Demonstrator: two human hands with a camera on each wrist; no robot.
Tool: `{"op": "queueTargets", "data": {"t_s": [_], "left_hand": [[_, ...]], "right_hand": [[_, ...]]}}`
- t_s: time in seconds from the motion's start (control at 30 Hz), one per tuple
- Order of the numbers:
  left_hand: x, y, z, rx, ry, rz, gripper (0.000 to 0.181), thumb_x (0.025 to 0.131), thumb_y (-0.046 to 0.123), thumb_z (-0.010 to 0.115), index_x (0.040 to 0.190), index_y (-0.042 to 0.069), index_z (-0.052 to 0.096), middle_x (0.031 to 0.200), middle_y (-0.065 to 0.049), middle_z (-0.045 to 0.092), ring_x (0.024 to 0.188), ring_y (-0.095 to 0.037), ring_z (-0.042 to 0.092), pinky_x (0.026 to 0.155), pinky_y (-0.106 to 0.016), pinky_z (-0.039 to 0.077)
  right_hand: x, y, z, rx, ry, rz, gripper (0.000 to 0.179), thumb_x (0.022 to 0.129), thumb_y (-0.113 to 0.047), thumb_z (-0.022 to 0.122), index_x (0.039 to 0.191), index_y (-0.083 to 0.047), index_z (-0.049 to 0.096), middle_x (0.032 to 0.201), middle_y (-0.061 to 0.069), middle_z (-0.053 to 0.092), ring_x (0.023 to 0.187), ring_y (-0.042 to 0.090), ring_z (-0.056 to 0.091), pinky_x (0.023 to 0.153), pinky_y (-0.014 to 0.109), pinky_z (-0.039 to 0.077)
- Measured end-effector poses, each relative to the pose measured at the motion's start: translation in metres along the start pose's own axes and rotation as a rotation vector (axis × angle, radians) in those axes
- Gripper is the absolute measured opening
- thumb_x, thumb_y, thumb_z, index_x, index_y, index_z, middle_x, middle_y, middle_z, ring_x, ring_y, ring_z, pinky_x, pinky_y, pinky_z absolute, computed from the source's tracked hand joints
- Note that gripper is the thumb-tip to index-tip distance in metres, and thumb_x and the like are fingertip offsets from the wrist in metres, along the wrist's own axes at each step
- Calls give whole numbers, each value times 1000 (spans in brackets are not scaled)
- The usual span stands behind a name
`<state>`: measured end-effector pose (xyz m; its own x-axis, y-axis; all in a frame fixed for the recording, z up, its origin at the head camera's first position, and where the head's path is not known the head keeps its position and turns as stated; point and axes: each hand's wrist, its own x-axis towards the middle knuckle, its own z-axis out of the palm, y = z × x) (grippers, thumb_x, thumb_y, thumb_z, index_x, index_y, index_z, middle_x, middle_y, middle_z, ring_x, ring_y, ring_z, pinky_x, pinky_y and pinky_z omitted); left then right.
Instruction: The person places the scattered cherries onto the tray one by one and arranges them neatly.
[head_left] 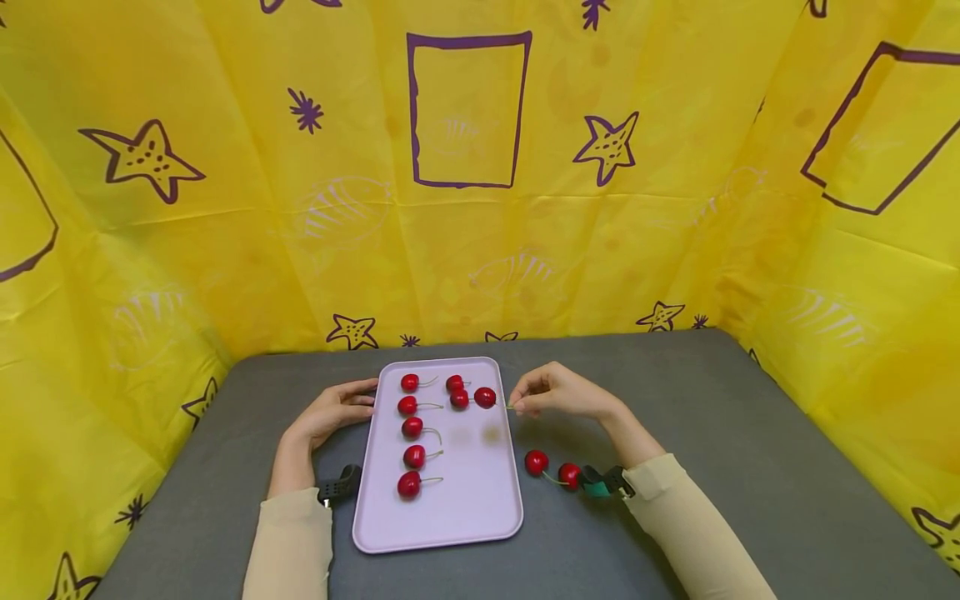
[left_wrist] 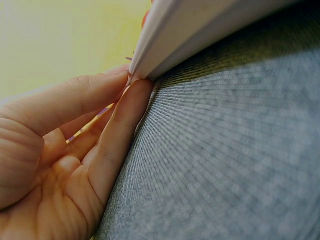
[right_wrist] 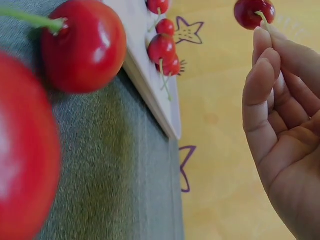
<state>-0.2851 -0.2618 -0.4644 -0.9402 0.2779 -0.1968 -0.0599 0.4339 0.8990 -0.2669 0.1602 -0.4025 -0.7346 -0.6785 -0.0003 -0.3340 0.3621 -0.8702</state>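
Observation:
In the head view, my right hand (head_left: 553, 392) pinches the thin green stem of a cherry (head_left: 485, 397) between thumb and fingertips. That cherry hangs over the tray's upper right part, and the right wrist view shows it raised above the fingertips (right_wrist: 259, 82). My left hand (head_left: 333, 410) is at the tray's left edge; in the left wrist view its thumb and a finger (left_wrist: 122, 112) pinch the rim of the pale lilac tray (head_left: 468, 508). Several cherries form a column on the tray's left side, stems to the right. Two more cherries (head_left: 459, 399) lie near the held one.
Two loose cherries (head_left: 536, 462) lie on the grey table (head_left: 600, 550) right of the tray, close to my right wristband (head_left: 600, 483). Yellow cloth (head_left: 465, 250) with drawn starfish and fish encloses the table at the back and sides.

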Motion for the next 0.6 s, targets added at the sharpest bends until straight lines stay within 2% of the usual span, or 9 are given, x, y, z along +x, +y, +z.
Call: {"op": "queueTargets", "data": {"t_s": [0.17,0.33,0.47,0.6], "left_hand": [[1,-1,0,-8,4,-1,68,92,23,69,152,7,39,141,-24,55,119,-24,62,109,-45,48],[1,-1,-1,-13,3,1,68,93,23,68,152,7,39,141,-24,56,119,-23,62,108,-45,49],[1,-2,-1,-17,3,-3,68,93,22,68,152,8,39,142,-24,55,120,-24,62,109,-45,48],[1,-2,-1,-18,2,-10,68,92,22,69,151,8,39,142,-23,55,120,-24,62,109,-44,48]], "right_hand": [[9,-1,3,-5,-2,-1,23,92,-15,69,102,5,72,79,26,64,69,28,56,65,27,49],[18,1,7,8,-7,-8,22,91,-13,70,101,7,72,80,24,66,67,25,56,64,29,50],[24,0,10,16,-19,-21,23,90,-13,71,100,7,72,77,20,65,65,16,55,63,26,50],[30,-3,13,9,-28,-28,18,90,-12,71,99,3,73,80,24,67,65,12,56,64,27,52]]}}
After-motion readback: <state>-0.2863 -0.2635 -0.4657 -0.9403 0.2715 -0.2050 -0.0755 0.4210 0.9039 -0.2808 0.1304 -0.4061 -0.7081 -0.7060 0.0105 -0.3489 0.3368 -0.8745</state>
